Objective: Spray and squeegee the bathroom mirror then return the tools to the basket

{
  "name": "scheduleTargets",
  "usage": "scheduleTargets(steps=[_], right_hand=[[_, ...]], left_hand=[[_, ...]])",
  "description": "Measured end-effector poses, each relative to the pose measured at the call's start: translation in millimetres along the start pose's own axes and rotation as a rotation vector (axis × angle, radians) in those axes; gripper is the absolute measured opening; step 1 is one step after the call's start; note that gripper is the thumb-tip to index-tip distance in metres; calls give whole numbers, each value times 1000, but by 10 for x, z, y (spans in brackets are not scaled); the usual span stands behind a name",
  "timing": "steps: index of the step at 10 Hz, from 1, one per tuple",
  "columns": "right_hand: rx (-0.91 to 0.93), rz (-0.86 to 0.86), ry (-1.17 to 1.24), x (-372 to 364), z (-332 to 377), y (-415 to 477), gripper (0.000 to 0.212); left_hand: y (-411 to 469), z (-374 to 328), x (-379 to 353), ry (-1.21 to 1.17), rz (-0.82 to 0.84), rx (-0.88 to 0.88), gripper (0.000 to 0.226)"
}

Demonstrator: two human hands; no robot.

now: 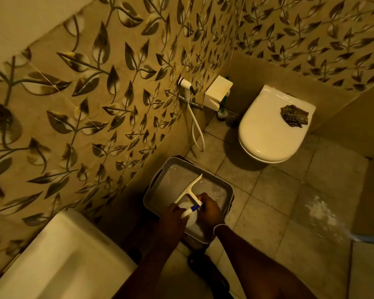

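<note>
Both hands at the basket, tools in grasp — either fetching them or returning them; impossible to tell which from here.

Nearest, two bare forearms reaching forward and down, wrists bent over the basket's near end. Left hand (pixel 173 219) wrapped around the white spray bottle (pixel 189 214) at its neck, blue nozzle pointing right. Right hand (pixel 209 209), bracelet at the wrist, closed on the squeegee (pixel 191 187) handle, blade tilted up toward the far left. Both tools low inside the grey basket (pixel 228 190) on the floor, just beside the leaf-patterned wall. Next, judged from this: either lifting both clear for the mirror, or loosening both grips to leave them lying flat. White basin (pixel 58 255) at near left. Farther off, toilet (pixel 272 126) with a cloth (pixel 294 118) on its lid. Mirror not in view.
</note>
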State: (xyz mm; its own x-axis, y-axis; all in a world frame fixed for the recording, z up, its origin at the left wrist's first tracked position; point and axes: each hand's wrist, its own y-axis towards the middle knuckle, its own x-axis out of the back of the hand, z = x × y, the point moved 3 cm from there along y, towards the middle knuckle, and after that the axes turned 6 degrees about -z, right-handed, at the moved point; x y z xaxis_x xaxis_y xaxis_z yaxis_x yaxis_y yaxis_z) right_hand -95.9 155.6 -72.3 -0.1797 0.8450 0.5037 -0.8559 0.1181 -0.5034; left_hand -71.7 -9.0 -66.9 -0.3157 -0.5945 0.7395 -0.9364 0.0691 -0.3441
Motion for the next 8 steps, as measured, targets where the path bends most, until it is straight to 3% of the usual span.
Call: scheduleTargets(steps=[5,8], right_hand=[[-22,22,-64,33,-146,-7,28],[11,-12,-155,435,105,-225,59]], left_hand=[[133,30,-145,2,-57,64,33],[-182,-175,303,-6,-166,49,59]])
